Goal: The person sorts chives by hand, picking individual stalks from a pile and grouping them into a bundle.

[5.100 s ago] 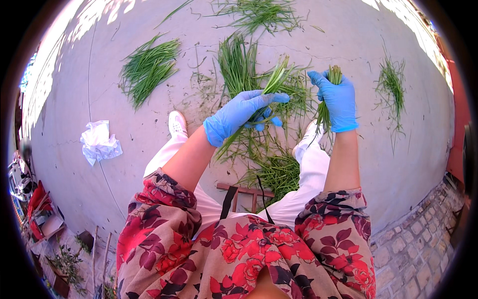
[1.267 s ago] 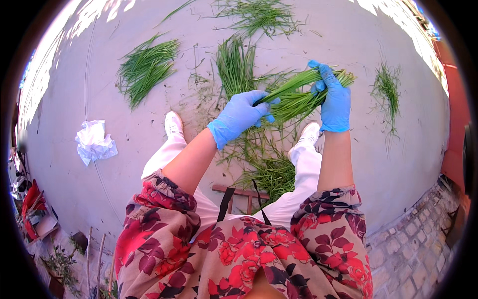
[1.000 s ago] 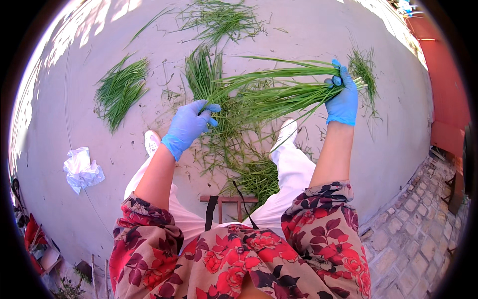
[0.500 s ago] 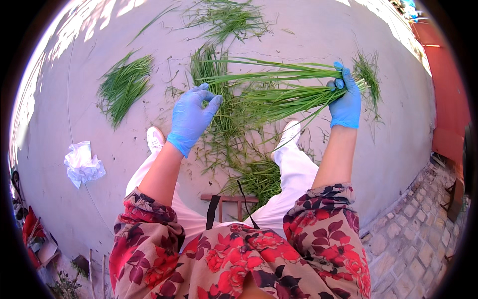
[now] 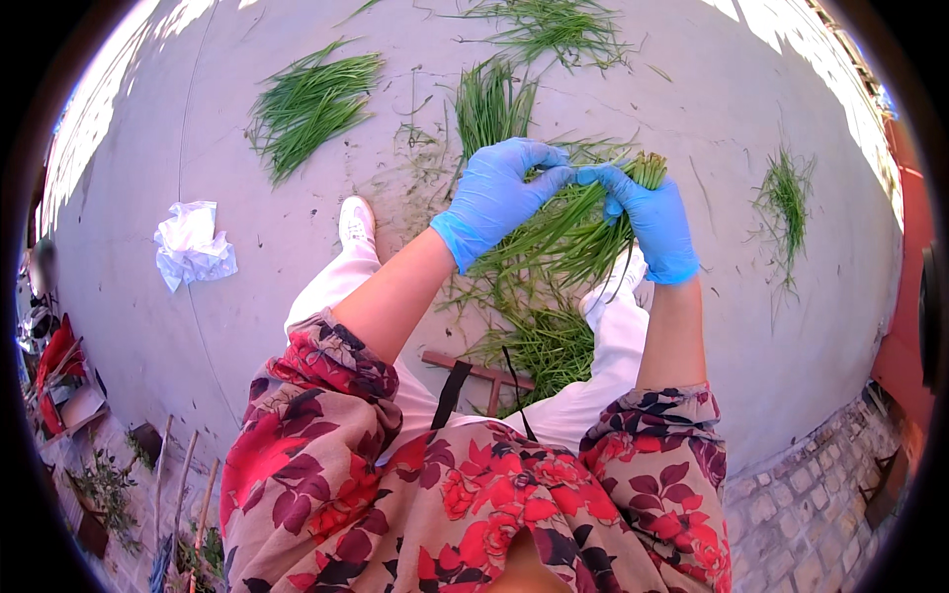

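My right hand (image 5: 654,225), in a blue glove, is closed round a bunch of long green chives (image 5: 585,235). The pale cut ends stick up above its fingers, while the leaves droop toward the lower left. My left hand (image 5: 502,190), also gloved in blue, is beside it with thumb and forefinger pinched together, almost touching the right fingertips. What lies in that pinch is too small to make out. Beyond my left hand a thicker bundle of chives (image 5: 492,107) lies on the ground. Loose trimmings (image 5: 554,346) are heaped between my legs.
Another chive bundle (image 5: 316,107) lies at the left, with more chives (image 5: 554,28) at the back and a thin heap (image 5: 786,203) at the right. Crumpled white plastic (image 5: 194,247) rests on the grey ground. A brown frame (image 5: 494,387) sits close to me, between my legs.
Both hands have come together: my left moved right, my right moved left. The bunch, stretched out leftward before, now hangs with its cut ends up. My view has also shifted.
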Demonstrator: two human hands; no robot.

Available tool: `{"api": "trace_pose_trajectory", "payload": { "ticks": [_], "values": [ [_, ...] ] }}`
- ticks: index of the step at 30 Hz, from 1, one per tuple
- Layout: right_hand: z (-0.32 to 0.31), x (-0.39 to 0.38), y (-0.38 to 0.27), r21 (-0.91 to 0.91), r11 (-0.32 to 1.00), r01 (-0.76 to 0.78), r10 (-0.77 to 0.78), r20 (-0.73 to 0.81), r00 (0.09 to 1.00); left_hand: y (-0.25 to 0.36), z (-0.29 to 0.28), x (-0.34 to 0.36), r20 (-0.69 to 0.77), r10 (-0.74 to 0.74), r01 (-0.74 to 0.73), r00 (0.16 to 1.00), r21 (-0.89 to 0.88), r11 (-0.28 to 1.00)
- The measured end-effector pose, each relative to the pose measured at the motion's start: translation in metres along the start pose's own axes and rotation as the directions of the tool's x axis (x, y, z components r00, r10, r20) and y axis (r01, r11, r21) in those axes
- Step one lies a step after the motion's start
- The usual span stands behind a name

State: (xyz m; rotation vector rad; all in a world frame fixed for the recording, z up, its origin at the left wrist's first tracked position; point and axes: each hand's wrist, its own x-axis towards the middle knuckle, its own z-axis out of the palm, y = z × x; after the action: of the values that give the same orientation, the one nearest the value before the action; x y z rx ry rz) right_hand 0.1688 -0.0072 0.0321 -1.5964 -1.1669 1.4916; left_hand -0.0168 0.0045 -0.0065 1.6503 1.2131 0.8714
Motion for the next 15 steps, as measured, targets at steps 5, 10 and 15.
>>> {"api": "trace_pose_trajectory", "payload": {
  "ticks": [5, 10, 15],
  "values": [
    [-0.017, 0.001, 0.001, 0.007, 1.000, 0.020, -0.020, -0.001, 1.000, -0.003, -0.005, 0.004, -0.042, -0.051, 0.053, 0.998, 0.054, 0.997],
    [-0.085, 0.009, 0.010, 0.502, 0.859, 0.104, 0.029, -0.251, 0.968, -0.004, -0.025, 0.007, -0.017, -0.180, 0.178, 0.984, 0.252, 0.951],
    [-0.115, 0.013, 0.021, 0.786, 0.577, 0.223, 0.144, -0.366, 0.919, -0.015, -0.027, 0.004, 0.150, -0.273, 0.140, 0.950, 0.577, 0.804]
  ]
}}
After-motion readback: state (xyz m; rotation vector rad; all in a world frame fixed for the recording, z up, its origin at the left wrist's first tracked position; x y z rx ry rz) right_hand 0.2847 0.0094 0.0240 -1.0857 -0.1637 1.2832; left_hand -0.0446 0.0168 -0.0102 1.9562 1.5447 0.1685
